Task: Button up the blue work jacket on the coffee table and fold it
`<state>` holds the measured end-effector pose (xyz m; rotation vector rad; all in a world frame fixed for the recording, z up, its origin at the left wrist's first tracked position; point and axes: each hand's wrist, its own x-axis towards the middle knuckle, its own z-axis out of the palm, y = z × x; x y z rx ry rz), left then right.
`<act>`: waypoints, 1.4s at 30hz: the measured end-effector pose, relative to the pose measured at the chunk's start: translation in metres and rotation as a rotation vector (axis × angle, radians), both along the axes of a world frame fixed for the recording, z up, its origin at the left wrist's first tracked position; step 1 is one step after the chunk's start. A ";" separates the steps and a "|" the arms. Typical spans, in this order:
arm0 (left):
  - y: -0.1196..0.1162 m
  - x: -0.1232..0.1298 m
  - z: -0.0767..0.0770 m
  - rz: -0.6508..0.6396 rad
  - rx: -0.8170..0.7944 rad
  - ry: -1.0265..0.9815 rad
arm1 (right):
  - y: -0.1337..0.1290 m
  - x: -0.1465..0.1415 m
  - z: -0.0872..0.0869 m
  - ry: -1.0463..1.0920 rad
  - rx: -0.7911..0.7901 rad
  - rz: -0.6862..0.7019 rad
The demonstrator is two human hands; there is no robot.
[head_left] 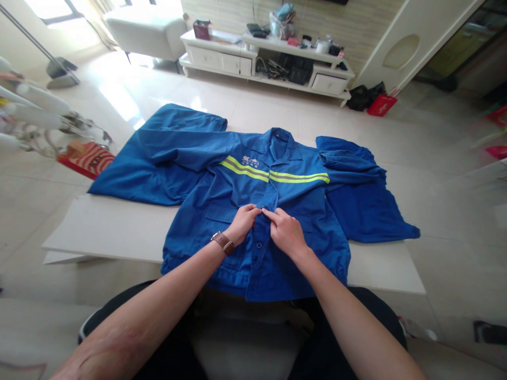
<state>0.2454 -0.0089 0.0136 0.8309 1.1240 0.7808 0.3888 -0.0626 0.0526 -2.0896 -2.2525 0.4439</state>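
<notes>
A blue work jacket (233, 192) with a yellow-and-grey reflective stripe lies front up, its collar away from me and its sleeves spread sideways. My left hand (244, 221) pinches the front placket near a button at mid-chest. Touching the same spot from the right is my right hand (285, 229), index finger pointing at the button and the other fingers curled. Lower on the placket a round button (259, 245) shows. The upper front edges lie together, with the collar open.
Under the jacket is a white table (114, 224). Folded blue garments (138, 169) lie beneath the left sleeve, and more blue cloth (368, 211) beneath the right one. A red striped bag (89, 158) stands at the left. A white cabinet (222, 55) is beyond.
</notes>
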 end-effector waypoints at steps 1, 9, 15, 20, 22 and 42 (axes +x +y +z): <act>0.000 0.000 0.001 -0.009 0.001 0.006 | 0.000 0.000 -0.001 0.001 0.004 0.000; 0.010 -0.014 0.004 -0.295 0.166 0.326 | 0.002 0.003 -0.006 0.207 0.136 -0.052; 0.003 -0.026 0.004 -0.722 0.500 0.852 | 0.003 0.008 -0.007 0.215 0.112 -0.152; -0.030 -0.023 0.015 -0.765 0.557 1.067 | -0.004 0.015 -0.006 0.201 0.082 -0.200; -0.048 -0.021 0.018 -0.688 0.554 1.178 | -0.007 0.018 -0.007 0.169 0.038 -0.188; -0.054 -0.037 0.010 -0.786 0.821 1.248 | -0.018 0.031 -0.008 0.199 -0.285 0.054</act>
